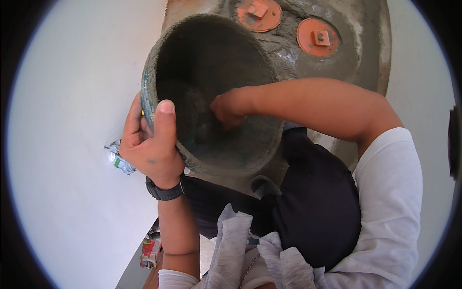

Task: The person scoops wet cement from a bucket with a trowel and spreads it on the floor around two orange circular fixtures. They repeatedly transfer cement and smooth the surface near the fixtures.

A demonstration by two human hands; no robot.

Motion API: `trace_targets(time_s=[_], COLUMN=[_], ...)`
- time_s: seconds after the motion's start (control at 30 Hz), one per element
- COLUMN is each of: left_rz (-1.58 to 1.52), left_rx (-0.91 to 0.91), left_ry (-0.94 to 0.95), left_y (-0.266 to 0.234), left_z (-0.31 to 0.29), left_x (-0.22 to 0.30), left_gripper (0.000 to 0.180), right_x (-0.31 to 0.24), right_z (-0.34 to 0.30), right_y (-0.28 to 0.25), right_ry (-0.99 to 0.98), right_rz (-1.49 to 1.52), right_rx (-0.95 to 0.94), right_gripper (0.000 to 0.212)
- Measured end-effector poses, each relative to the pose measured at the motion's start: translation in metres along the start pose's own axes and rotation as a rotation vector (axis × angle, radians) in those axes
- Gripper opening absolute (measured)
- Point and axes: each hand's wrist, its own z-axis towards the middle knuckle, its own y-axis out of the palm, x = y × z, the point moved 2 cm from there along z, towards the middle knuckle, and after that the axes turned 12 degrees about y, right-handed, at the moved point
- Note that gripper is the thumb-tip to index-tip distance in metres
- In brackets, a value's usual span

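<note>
A round bucket (211, 167), its rim and walls caked with grey cement, is tilted so that its mouth faces me. My left hand (156, 139) grips the rim on the left side, thumb over the edge and fingers around the outside. Deep within the bucket is my right hand (231, 108), its fingers curled near the inner wall. Shadow hides the fingertips, so whether they hold anything is not visible.
Beyond the bucket, two orange round caps (317, 37) with square knobs sit in wet grey cement (337, 67). White walls (67, 120) stand on both sides. A crumpled silver wrapper (120, 158) lies by my left wrist. My dark-trousered legs (317, 207) are below the bucket.
</note>
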Motion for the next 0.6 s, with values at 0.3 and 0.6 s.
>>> trace_targets(time_s=[0.3, 0.6], left_rz=[-0.002, -0.049], left_rx=[0.042, 0.01], left_ry=[-0.007, -0.049], left_y=[0.0, -0.012], left_z=[0.009, 0.011], left_x=[0.0, -0.001], left_gripper=[0.045, 0.043], right_x=[0.034, 0.056], right_z=[-0.066, -0.093], right_y=[-0.023, -0.009], right_ry=[0.206, 0.288], right_rz=[1.169, 1.422], right_rx=[-0.487, -0.305], right_gripper=[0.037, 0.046])
